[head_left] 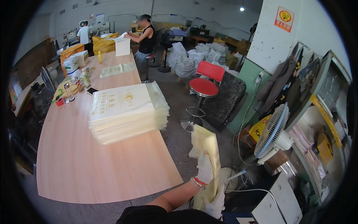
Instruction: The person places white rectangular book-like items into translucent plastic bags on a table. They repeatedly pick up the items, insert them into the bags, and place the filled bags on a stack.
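A bundle of cream plastic bags (207, 143) stands on edge off the table's right side. My left hand (204, 170), in a white glove with a red band and a beaded bracelet at the wrist, presses round its near face. Lower down, my right hand (216, 205), also white-gloved, holds the bundle's bottom end; some of its fingers are hidden. On the wooden table (100, 171), to the left of my hands, lies a tall stack of similar clear-and-cream bags (128, 108) with gold print on top.
A red stool (204, 86) stands beyond the bundle. At right are a standing fan (274, 130), trailing cables and a shelf (317, 123). Bottles and a phone (92, 90) lie on the table's far left part. A seated co-worker (146, 39) handles white sheets at the far end.
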The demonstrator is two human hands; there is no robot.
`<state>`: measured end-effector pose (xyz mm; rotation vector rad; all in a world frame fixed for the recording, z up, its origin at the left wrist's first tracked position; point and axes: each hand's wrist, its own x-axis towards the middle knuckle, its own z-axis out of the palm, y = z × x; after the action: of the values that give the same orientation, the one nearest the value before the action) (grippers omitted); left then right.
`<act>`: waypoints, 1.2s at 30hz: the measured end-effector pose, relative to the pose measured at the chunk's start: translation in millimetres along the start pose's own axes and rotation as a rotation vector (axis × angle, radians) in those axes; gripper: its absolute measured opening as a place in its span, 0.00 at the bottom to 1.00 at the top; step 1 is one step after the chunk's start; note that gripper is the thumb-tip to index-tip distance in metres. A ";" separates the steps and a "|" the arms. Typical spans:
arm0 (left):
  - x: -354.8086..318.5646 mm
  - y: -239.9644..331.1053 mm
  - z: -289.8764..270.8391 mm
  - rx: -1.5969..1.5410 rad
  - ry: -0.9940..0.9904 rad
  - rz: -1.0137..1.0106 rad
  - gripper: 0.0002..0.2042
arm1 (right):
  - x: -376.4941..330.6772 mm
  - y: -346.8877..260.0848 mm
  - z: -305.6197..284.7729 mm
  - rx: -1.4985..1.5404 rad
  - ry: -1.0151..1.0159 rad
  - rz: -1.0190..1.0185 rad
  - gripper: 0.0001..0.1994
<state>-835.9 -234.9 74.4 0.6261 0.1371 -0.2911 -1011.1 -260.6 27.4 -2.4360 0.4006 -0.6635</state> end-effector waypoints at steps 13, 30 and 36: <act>255.4 33.0 86.2 -0.045 0.163 0.641 0.08 | 343.2 154.2 118.3 0.276 -0.144 -0.220 0.18; 576.2 193.7 75.5 0.241 0.566 0.935 0.09 | 680.4 89.6 278.1 0.426 -0.489 -0.433 0.12; 663.5 271.7 16.0 0.349 0.867 1.079 0.15 | 797.7 34.9 394.0 0.493 -0.855 -0.510 0.14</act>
<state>-120.8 -185.1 96.8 1.0495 0.5551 1.0409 -139.7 -443.0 19.4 -2.0802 -0.6610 0.1334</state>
